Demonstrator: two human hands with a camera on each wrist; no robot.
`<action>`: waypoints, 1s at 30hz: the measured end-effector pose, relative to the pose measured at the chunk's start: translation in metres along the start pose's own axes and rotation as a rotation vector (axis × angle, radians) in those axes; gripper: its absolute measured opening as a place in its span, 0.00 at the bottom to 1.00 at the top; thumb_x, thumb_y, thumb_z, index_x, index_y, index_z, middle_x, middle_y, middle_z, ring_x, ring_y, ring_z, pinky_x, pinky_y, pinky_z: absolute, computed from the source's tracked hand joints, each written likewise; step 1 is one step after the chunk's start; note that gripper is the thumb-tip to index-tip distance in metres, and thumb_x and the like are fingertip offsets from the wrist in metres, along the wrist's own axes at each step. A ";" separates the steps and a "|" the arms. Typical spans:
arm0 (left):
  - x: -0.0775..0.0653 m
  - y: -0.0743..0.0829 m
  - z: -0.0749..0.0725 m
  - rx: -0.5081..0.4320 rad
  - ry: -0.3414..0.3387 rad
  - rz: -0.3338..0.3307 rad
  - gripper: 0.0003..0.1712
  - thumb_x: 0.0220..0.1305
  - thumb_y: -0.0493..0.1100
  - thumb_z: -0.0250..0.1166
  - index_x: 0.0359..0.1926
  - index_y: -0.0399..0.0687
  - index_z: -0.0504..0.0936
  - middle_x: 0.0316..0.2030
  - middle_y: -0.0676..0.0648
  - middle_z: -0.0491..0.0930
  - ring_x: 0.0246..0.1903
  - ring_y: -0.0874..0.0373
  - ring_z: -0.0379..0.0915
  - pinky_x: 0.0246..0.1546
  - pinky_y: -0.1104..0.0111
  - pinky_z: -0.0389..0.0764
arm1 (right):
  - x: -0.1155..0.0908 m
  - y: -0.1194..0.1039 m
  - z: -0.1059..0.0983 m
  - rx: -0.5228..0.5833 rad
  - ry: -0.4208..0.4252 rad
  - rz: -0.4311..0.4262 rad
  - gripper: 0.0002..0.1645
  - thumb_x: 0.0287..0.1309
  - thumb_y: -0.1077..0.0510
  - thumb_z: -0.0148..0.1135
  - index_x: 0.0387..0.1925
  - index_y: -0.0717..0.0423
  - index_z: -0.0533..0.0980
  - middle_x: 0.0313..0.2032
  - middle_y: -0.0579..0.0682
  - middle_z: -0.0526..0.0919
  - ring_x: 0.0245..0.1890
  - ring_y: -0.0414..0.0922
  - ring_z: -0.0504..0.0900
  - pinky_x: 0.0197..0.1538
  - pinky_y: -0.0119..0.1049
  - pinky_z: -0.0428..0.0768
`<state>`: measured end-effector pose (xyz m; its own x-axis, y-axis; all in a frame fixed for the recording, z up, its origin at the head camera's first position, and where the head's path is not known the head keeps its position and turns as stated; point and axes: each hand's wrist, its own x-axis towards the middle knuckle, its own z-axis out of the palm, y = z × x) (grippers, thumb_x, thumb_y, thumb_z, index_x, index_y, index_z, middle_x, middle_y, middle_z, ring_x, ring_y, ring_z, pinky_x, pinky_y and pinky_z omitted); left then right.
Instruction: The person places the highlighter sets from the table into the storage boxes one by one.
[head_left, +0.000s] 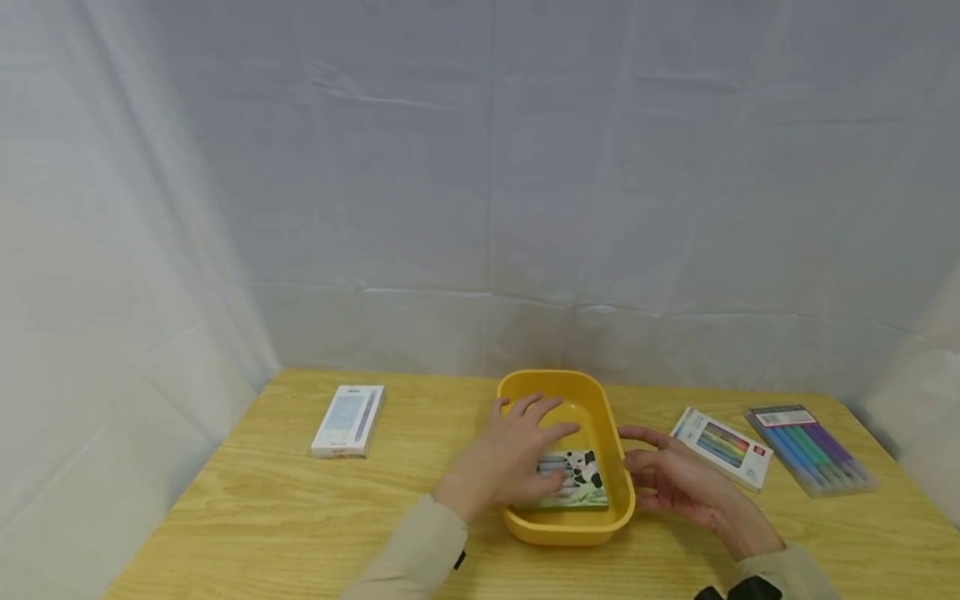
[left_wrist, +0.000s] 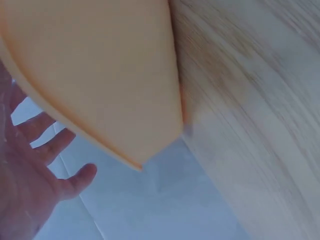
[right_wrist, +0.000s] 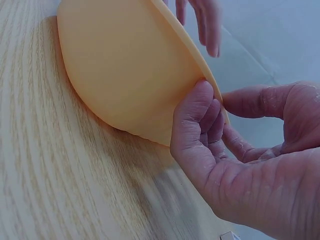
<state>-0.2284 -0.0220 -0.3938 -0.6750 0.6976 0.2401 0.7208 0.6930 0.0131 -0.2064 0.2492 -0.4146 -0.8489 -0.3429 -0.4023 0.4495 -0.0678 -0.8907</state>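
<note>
A yellow plastic basket (head_left: 567,533) stands on the wooden table. In it lies a flat pack with a panda picture (head_left: 588,477) and several slim pen-like sticks, its left part covered by my hand. Over the basket, my left hand (head_left: 517,454) spreads its fingers above the pack and holds nothing; the left wrist view shows those fingers (left_wrist: 56,146) apart beyond the rim. My right hand (head_left: 678,483) is at the basket's right side. Its thumb and curled fingers (right_wrist: 192,110) pinch the rim in the right wrist view.
A white box (head_left: 348,421) lies at the left. To the right are a white box of coloured pens (head_left: 723,447) and a clear pack of blue, green and purple markers (head_left: 810,450). White sheeting (head_left: 450,208) hangs behind the table (head_left: 277,517) and at its sides.
</note>
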 end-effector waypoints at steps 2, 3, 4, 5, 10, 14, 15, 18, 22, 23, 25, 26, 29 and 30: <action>-0.003 -0.004 0.000 0.005 0.033 -0.018 0.35 0.63 0.66 0.64 0.70 0.69 0.72 0.75 0.49 0.65 0.74 0.45 0.62 0.66 0.38 0.67 | 0.000 0.001 0.001 -0.001 -0.001 -0.003 0.44 0.71 0.58 0.55 0.79 0.58 0.44 0.55 0.55 0.82 0.49 0.47 0.85 0.52 0.46 0.87; -0.004 -0.006 0.000 0.009 0.054 -0.024 0.35 0.63 0.66 0.64 0.70 0.68 0.73 0.75 0.48 0.65 0.73 0.44 0.62 0.65 0.37 0.67 | 0.000 0.001 0.001 0.001 -0.002 -0.004 0.45 0.71 0.58 0.55 0.79 0.58 0.44 0.55 0.56 0.82 0.49 0.47 0.85 0.52 0.46 0.87; -0.006 -0.008 0.001 0.023 0.072 -0.031 0.35 0.63 0.67 0.63 0.70 0.68 0.73 0.75 0.48 0.65 0.73 0.44 0.62 0.65 0.37 0.68 | 0.000 0.002 0.001 0.002 -0.004 -0.005 0.45 0.71 0.59 0.55 0.79 0.58 0.44 0.55 0.56 0.82 0.49 0.47 0.85 0.52 0.46 0.87; -0.007 -0.011 0.000 0.032 0.092 -0.037 0.36 0.63 0.68 0.63 0.70 0.68 0.73 0.75 0.47 0.66 0.73 0.43 0.63 0.64 0.37 0.68 | 0.000 0.002 0.001 0.002 -0.002 -0.004 0.45 0.70 0.59 0.56 0.79 0.58 0.44 0.55 0.56 0.82 0.49 0.47 0.85 0.52 0.45 0.87; -0.013 -0.022 -0.001 0.054 0.173 -0.063 0.36 0.62 0.68 0.63 0.68 0.66 0.75 0.72 0.46 0.69 0.70 0.40 0.66 0.61 0.36 0.69 | 0.000 0.001 0.001 0.005 0.024 0.010 0.45 0.69 0.59 0.56 0.79 0.57 0.45 0.54 0.55 0.82 0.48 0.47 0.85 0.52 0.45 0.87; -0.018 -0.029 -0.002 0.041 0.196 -0.101 0.36 0.62 0.68 0.63 0.69 0.65 0.75 0.72 0.45 0.69 0.68 0.38 0.68 0.61 0.34 0.68 | 0.000 0.000 0.001 0.005 0.029 0.009 0.46 0.69 0.59 0.57 0.79 0.58 0.45 0.55 0.56 0.81 0.48 0.47 0.85 0.52 0.45 0.87; -0.019 -0.030 -0.002 0.041 0.200 -0.112 0.36 0.62 0.69 0.62 0.68 0.65 0.75 0.72 0.45 0.69 0.67 0.38 0.68 0.61 0.34 0.68 | 0.000 0.000 0.001 0.007 0.029 0.009 0.46 0.69 0.59 0.57 0.79 0.58 0.45 0.55 0.56 0.81 0.48 0.47 0.85 0.52 0.45 0.87; -0.022 -0.033 -0.002 0.037 0.196 -0.144 0.36 0.62 0.70 0.61 0.69 0.65 0.75 0.72 0.44 0.69 0.67 0.37 0.68 0.62 0.34 0.66 | 0.001 0.000 0.000 0.008 0.026 0.007 0.46 0.69 0.60 0.57 0.79 0.58 0.44 0.55 0.56 0.81 0.48 0.47 0.85 0.51 0.45 0.87; -0.024 -0.038 -0.003 0.032 0.191 -0.178 0.37 0.62 0.71 0.61 0.69 0.65 0.74 0.72 0.45 0.70 0.68 0.36 0.67 0.63 0.33 0.65 | 0.001 0.000 -0.001 0.007 0.023 0.003 0.46 0.69 0.59 0.56 0.79 0.58 0.44 0.55 0.55 0.81 0.48 0.46 0.85 0.51 0.44 0.87; -0.025 -0.039 -0.003 0.026 0.189 -0.186 0.37 0.62 0.71 0.61 0.69 0.65 0.74 0.72 0.45 0.70 0.69 0.35 0.66 0.63 0.32 0.64 | 0.001 0.000 0.000 0.008 0.024 0.001 0.45 0.69 0.59 0.57 0.79 0.58 0.45 0.55 0.55 0.81 0.48 0.46 0.85 0.51 0.44 0.87; -0.027 -0.042 -0.004 0.009 0.184 -0.204 0.38 0.62 0.71 0.61 0.70 0.65 0.74 0.72 0.46 0.69 0.70 0.34 0.65 0.63 0.31 0.64 | 0.001 0.000 -0.001 0.007 0.016 -0.006 0.45 0.69 0.59 0.56 0.79 0.58 0.45 0.54 0.54 0.82 0.47 0.46 0.85 0.50 0.43 0.87; -0.029 -0.043 -0.004 0.001 0.179 -0.216 0.38 0.61 0.71 0.61 0.70 0.66 0.73 0.73 0.46 0.69 0.70 0.34 0.64 0.63 0.31 0.63 | 0.002 0.001 -0.001 0.007 0.012 -0.009 0.45 0.69 0.59 0.57 0.79 0.58 0.45 0.54 0.54 0.82 0.47 0.45 0.84 0.50 0.43 0.88; -0.035 -0.048 -0.004 -0.009 0.170 -0.243 0.39 0.61 0.71 0.62 0.70 0.66 0.73 0.73 0.46 0.69 0.72 0.33 0.62 0.63 0.30 0.63 | 0.002 0.003 -0.001 0.009 -0.004 -0.020 0.45 0.70 0.59 0.57 0.79 0.58 0.45 0.52 0.53 0.82 0.46 0.45 0.84 0.49 0.42 0.88; -0.038 -0.050 -0.003 -0.006 0.166 -0.253 0.39 0.61 0.71 0.62 0.70 0.67 0.73 0.73 0.46 0.69 0.72 0.33 0.61 0.63 0.30 0.63 | 0.002 0.003 -0.002 0.009 -0.009 -0.022 0.45 0.70 0.59 0.56 0.79 0.58 0.44 0.52 0.53 0.82 0.47 0.45 0.84 0.49 0.42 0.88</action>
<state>-0.2384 -0.0836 -0.4005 -0.7990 0.4629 0.3837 0.5339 0.8398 0.0986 -0.2072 0.2497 -0.4186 -0.8562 -0.3499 -0.3802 0.4328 -0.0837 -0.8976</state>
